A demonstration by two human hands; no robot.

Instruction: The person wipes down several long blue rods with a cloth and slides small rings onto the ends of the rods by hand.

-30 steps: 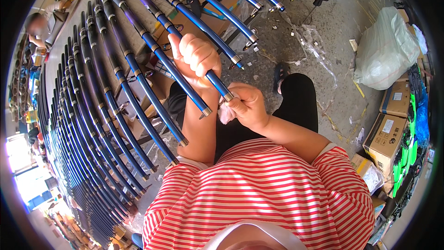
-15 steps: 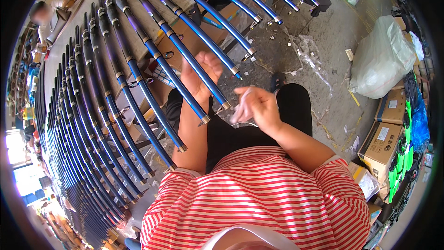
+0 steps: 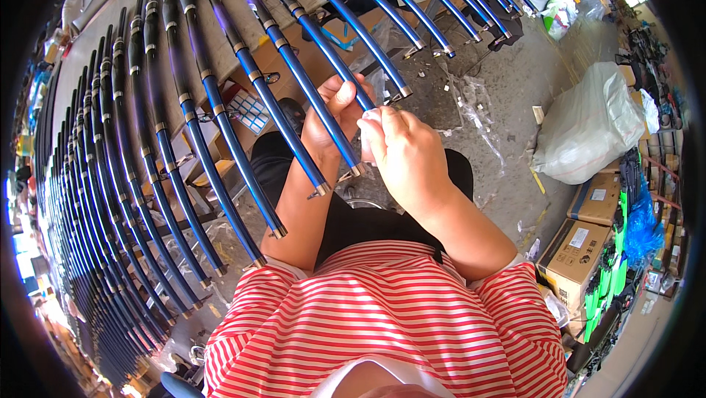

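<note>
A long row of blue and black fishing rods (image 3: pixel 254 93) fans out before me, butts on the table and blue ends pointing toward me. My left hand (image 3: pixel 329 118) is closed around one rod near its blue end, thumb on one side and fingers on the other. Another rod passes in front of that wrist. My right hand (image 3: pixel 412 151) is closed on a white cloth (image 3: pixel 367 151), pressed about the same rod's end. That end is hidden by the fingers and cloth. Neighbouring rods have metallic end rings and small line guides.
The table (image 3: pixel 110 19) carries the rods. Cardboard boxes (image 3: pixel 577 247) and a large pale plastic bag (image 3: pixel 588 129) stand on the right. Green strips (image 3: pixel 612 269) lie beside the boxes. Plastic scraps litter the concrete floor (image 3: pixel 507 170).
My right hand has moved up and left with the cloth to a rod end. My left hand has closed around that rod. The view has shifted slightly.
</note>
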